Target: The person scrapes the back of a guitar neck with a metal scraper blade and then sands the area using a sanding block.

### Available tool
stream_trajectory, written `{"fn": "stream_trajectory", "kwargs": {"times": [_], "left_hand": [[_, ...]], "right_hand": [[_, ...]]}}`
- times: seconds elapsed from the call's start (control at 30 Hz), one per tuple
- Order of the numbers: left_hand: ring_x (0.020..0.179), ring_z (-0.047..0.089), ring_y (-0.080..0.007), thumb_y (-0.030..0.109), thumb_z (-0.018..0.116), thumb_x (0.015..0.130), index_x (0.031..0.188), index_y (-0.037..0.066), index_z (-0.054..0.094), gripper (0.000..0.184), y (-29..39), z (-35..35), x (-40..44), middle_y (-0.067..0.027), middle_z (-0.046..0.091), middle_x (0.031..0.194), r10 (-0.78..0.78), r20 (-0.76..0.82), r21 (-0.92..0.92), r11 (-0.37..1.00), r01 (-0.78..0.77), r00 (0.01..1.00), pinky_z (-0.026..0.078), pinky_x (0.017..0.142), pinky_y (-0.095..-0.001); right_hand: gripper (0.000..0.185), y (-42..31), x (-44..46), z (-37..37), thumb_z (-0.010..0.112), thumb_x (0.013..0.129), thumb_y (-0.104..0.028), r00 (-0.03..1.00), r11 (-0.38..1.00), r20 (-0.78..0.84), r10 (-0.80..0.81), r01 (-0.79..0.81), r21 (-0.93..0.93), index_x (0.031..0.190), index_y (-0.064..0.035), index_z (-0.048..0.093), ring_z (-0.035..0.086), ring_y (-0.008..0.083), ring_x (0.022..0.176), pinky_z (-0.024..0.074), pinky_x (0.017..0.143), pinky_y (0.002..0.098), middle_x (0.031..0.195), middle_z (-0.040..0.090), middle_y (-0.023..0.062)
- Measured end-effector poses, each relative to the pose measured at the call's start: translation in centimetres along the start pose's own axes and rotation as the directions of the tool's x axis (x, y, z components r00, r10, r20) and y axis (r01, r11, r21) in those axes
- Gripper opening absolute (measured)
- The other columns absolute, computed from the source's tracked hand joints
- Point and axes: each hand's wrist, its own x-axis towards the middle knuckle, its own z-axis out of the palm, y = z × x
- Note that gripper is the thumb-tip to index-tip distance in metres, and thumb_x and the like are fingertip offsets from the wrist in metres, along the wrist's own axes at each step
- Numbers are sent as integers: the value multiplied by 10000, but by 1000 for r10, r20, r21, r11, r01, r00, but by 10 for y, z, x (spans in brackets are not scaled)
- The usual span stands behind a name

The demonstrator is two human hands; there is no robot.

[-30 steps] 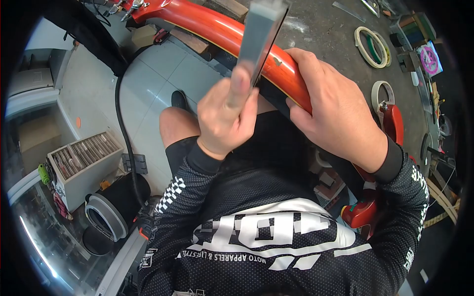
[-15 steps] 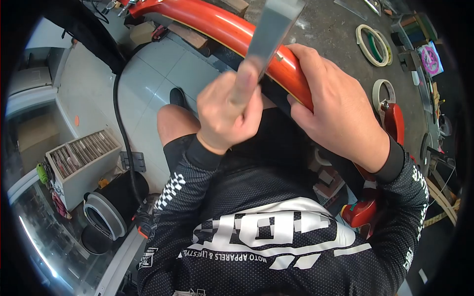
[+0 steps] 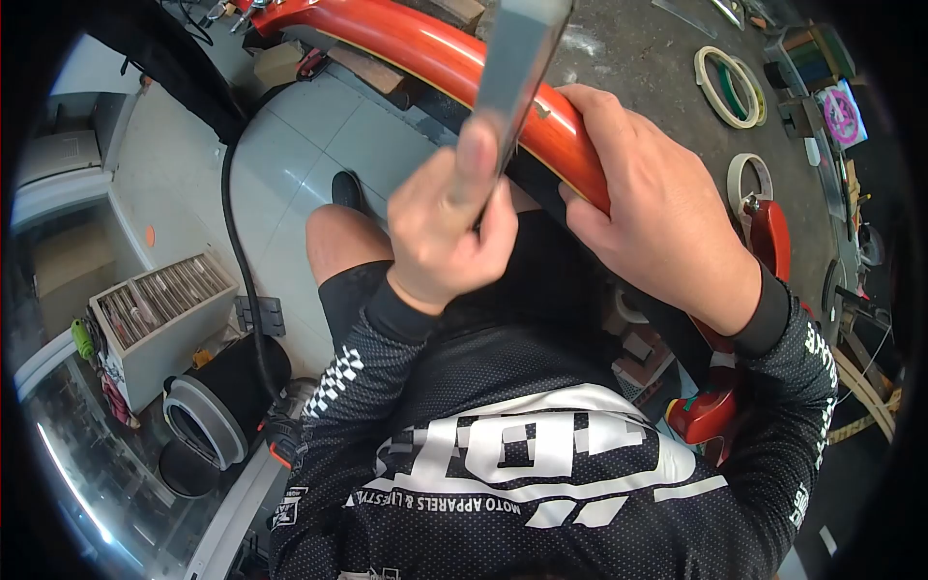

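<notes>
My left hand (image 3: 449,217) is closed around a flat grey metal tool (image 3: 522,72), its thumb stretched along the face. Motion blurs the tool, so I cannot tell its exact kind. It crosses over the orange-red guitar neck (image 3: 406,43), which has its rounded back up; whether they touch is unclear. A small pale chipped spot (image 3: 543,112) shows on the neck just right of the tool. My right hand (image 3: 657,203) wraps round the neck near its body end. Red horns of the guitar body (image 3: 770,242) show beyond my right forearm, the rest being hidden.
Masking tape rings (image 3: 710,92) and another tape roll (image 3: 737,184) lie on the dark workbench (image 3: 638,48). Wooden blocks (image 3: 372,72) sit under the neck. A black hose (image 3: 232,222) runs down past a box of sheets (image 3: 159,362) and a black bin (image 3: 237,387).
The metal tool has shifted slightly left along the neck, uncovering more of the chipped spot. My left hand has tilted a little, while my right hand has barely moved.
</notes>
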Motion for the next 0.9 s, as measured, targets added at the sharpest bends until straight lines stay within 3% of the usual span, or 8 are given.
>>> {"fn": "stream_trajectory", "kwargs": {"times": [0.27, 0.4, 0.47, 0.5, 0.57, 0.6, 0.73, 0.9], "left_hand": [[661, 637, -260, -102, 701, 859, 1702, 33, 539, 869, 11, -4, 36, -125, 760, 987, -26, 45, 45, 999, 24, 999, 587, 649, -386], [938, 741, -311, -98, 675, 936, 1730, 6, 470, 827, 24, -19, 10, -256, 749, 1423, -66, 186, 17, 998, 64, 980, 621, 853, -360], [1181, 807, -357, -102, 652, 996, 1762, 5, 412, 810, 29, -24, 21, -305, 684, 1551, -110, 246, 83, 992, 92, 963, 616, 987, -362], [1186, 808, -349, -99, 664, 996, 1756, 3, 422, 804, 30, -22, 44, -290, 690, 1550, -134, 235, 109, 988, 111, 963, 617, 981, -361], [1014, 754, -318, -102, 695, 962, 1737, 22, 470, 816, 27, -16, 54, -225, 691, 1318, -129, 177, 128, 986, 107, 976, 603, 870, -376], [838, 700, -295, -109, 714, 929, 1723, 44, 507, 835, 24, -14, 51, -173, 684, 1087, -101, 132, 128, 988, 84, 986, 587, 764, -391], [643, 633, -266, -131, 734, 878, 1699, 55, 556, 860, 30, -21, 19, -127, 694, 848, -81, 137, 92, 993, 69, 987, 577, 662, -395], [670, 649, -259, -138, 737, 877, 1684, 31, 565, 843, 26, -16, 55, -137, 761, 947, -88, 130, 143, 987, 69, 988, 586, 671, -379]], "right_hand": [[714, -1, 0, -2, 813, 894, -112, 1000, 1000, 23, 9, -10, 25, 1534, -29, 508, 745, 439, 1103, 602, 940, 503, 1199, 738, 238], [708, 4, 1, -8, 813, 920, -136, 997, 997, 71, -17, 12, 75, 1544, -14, 502, 729, 448, 1156, 587, 989, 508, 1219, 735, 252], [705, 5, 2, -10, 812, 933, -146, 995, 996, 98, -34, 26, 84, 1549, -7, 499, 722, 454, 1176, 582, 1007, 510, 1234, 733, 258], [705, 5, 2, -11, 813, 938, -152, 993, 996, 109, -37, 28, 82, 1550, -4, 497, 720, 458, 1183, 580, 1013, 511, 1244, 731, 261], [708, 6, 2, -12, 816, 946, -161, 990, 997, 136, -40, 29, 75, 1555, -2, 493, 716, 462, 1194, 578, 1020, 510, 1263, 728, 265], [710, 7, 3, -13, 818, 949, -166, 988, 997, 151, -43, 31, 75, 1558, -3, 492, 715, 463, 1199, 579, 1022, 508, 1272, 726, 265], [722, 11, 5, -14, 827, 955, -184, 986, 992, 153, -64, 47, 115, 1570, -11, 490, 712, 461, 1212, 578, 1027, 500, 1301, 719, 262], [711, 6, 4, -7, 830, 957, -191, 992, 997, 111, -57, 51, 56, 1563, -18, 500, 724, 451, 1192, 584, 1015, 498, 1282, 733, 247]]}}
